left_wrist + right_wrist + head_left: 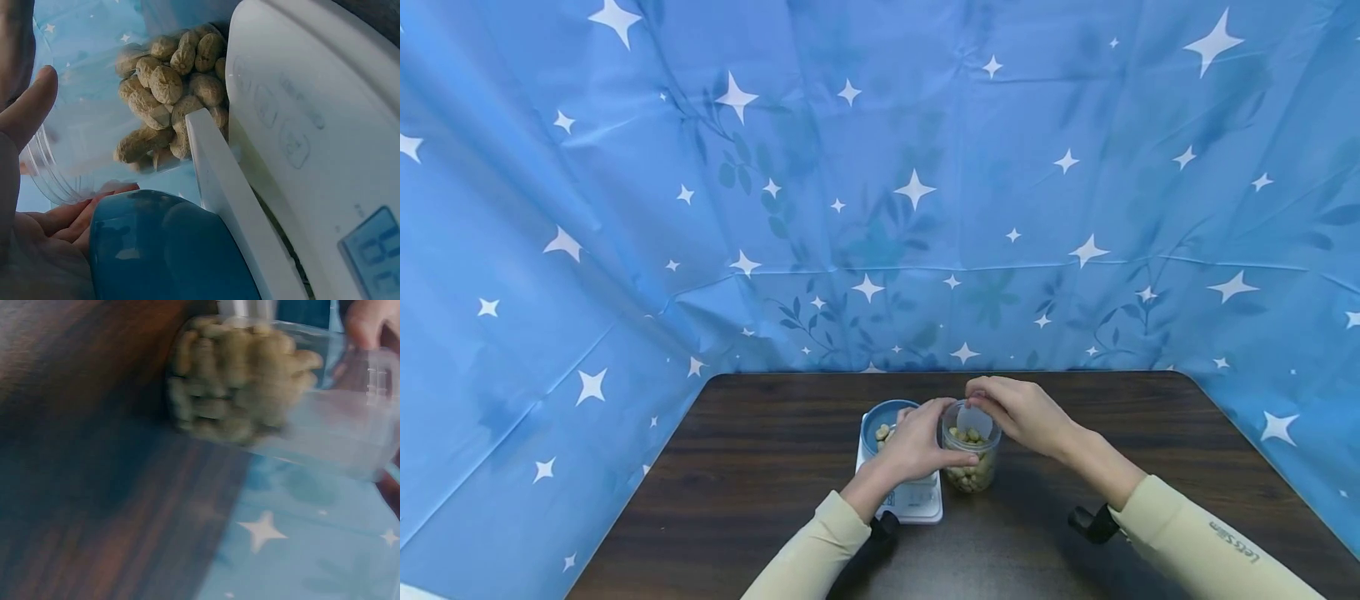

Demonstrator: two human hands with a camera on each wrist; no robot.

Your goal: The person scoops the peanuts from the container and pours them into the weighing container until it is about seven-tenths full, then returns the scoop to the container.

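Note:
A clear jar (991,460) partly filled with unshelled peanuts (165,84) stands upright on the table. My left hand (917,446) grips it near the rim, fingers on the far left side and thumb across the front. From above, my right hand (1018,410) pinches a translucent whitish piece (975,422) that reaches down inside the jar mouth toward the nuts; I cannot tell what kind of tool it is. Left of the jar, a blue bowl (874,417) holding some peanuts rests on a white kitchen scale (917,502), partly hidden by the left hand.
The dark wooden table (752,483) runs back to a blue star-patterned curtain (880,217), which also hangs along the left side. In the left wrist view the scale's display (375,253) and buttons show close up. Black wrist straps sit at both cuffs.

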